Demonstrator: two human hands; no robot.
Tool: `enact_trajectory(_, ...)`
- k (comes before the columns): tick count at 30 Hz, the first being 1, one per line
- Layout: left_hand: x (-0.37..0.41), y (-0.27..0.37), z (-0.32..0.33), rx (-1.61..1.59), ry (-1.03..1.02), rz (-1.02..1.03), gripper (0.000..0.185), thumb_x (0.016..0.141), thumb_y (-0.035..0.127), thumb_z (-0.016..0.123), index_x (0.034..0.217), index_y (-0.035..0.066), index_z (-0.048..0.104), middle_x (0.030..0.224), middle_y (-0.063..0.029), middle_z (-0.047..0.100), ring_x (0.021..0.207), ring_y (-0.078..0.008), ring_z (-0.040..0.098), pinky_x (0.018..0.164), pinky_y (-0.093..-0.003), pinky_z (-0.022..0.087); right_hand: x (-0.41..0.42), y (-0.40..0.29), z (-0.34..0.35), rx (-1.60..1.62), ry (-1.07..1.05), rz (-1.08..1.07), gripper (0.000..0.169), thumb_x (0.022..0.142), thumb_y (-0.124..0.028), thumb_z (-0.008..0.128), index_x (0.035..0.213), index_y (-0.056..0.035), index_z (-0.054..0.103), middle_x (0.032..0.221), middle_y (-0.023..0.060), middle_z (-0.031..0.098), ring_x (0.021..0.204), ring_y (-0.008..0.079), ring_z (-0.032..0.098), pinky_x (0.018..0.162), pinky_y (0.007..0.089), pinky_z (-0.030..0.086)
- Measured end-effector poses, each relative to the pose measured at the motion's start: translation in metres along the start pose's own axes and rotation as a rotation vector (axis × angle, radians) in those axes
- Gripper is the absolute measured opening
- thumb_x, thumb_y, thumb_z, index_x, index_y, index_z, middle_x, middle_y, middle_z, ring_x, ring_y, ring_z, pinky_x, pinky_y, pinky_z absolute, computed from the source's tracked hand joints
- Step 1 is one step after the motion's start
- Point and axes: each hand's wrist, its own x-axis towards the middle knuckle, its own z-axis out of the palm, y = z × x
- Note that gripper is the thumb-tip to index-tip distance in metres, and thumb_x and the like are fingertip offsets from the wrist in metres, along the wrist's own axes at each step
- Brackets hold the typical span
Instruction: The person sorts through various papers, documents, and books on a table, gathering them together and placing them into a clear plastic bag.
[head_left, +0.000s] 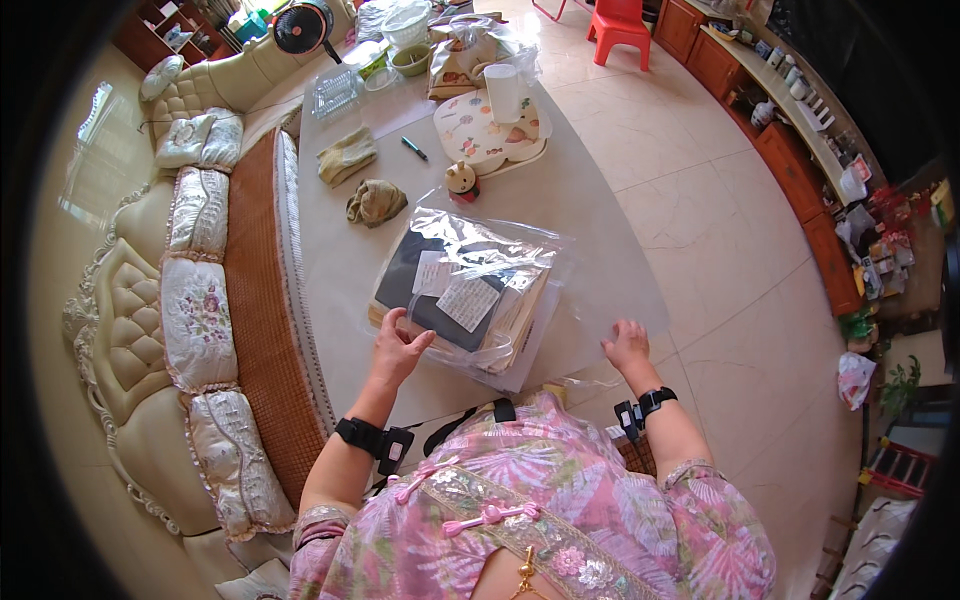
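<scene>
A clear plastic bag (525, 259) with a strap handle (480, 352) lies tilted on the table, filled with a stack of papers or booklets (536, 300). On top of the stack inside is a dark folder or book cover (405, 270) with two white labels (469, 304) bearing writing. My left hand (400, 349) is at the bag's near left edge, thumb and forefinger apart against the plastic. My right hand (628, 345) rests at the table's right corner, away from the bag, fingers bent; whether it pinches anything is hidden.
Beyond the bag are a small bear figurine (462, 181), crumpled cloth (376, 202), folded cloth (347, 156), a pen (414, 148) and a patterned mat (480, 139) under a white cup (502, 94). Containers and bags crowd the far end. A cushioned sofa (259, 247) borders the left.
</scene>
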Motion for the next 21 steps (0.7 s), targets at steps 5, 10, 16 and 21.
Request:
enact_trajectory(5, 0.004, 0.011, -0.004, -0.550, -0.131, -0.290, 0.022, 0.074, 0.017, 0.069, 0.085, 0.006, 0.055, 0.059, 0.0001, 0.052, 0.045, -0.0083, 0.050, 0.041, -0.0210, 0.042, -0.010, 0.019, -0.005, 0.237, -0.566, 0.034, 0.020, 0.074, -0.019, 0.062, 0.089, -0.0065, 0.060, 0.085, 0.0132, 0.064, 0.083, 0.0264, 0.061, 0.076, 0.0380, 0.047)
enact_trajectory(10, -0.001, 0.060, -0.023, -1.014, -0.230, -0.171, 0.009, 0.083, 0.013, 0.058, 0.078, 0.007, 0.054, 0.070, -0.0074, 0.062, 0.056, -0.0133, 0.058, 0.049, -0.0242, 0.047, -0.046, 0.039, -0.046, 0.948, -0.929, 0.153, 0.015, 0.083, -0.014, 0.052, 0.087, -0.0023, 0.060, 0.084, 0.0124, 0.064, 0.085, 0.0262, 0.062, 0.078, 0.0368, 0.048)
enact_trajectory(16, -0.030, 0.168, -0.001, -0.792, -0.494, 0.170, 0.011, 0.086, 0.009, 0.053, 0.093, 0.001, 0.055, 0.074, -0.0080, 0.061, 0.061, -0.0136, 0.058, 0.058, -0.0252, 0.049, -0.044, -0.020, -0.134, 1.984, -0.882, -0.106, 0.015, 0.083, -0.015, 0.054, 0.092, -0.0026, 0.058, 0.088, 0.0140, 0.064, 0.093, 0.0279, 0.059, 0.087, 0.0365, 0.043)
enact_trajectory(21, -0.040, 0.209, 0.066, -0.031, -0.551, 0.739, 0.017, 0.083, 0.011, 0.055, 0.097, 0.002, 0.056, 0.086, -0.0131, 0.058, 0.079, -0.0252, 0.058, 0.068, -0.0323, 0.047, -0.031, -0.066, -0.122, 2.075, -1.010, -0.141, 0.024, 0.085, -0.027, 0.055, 0.092, -0.0034, 0.057, 0.064, 0.0036, 0.052, 0.067, 0.0173, 0.054, 0.076, 0.0332, 0.044)
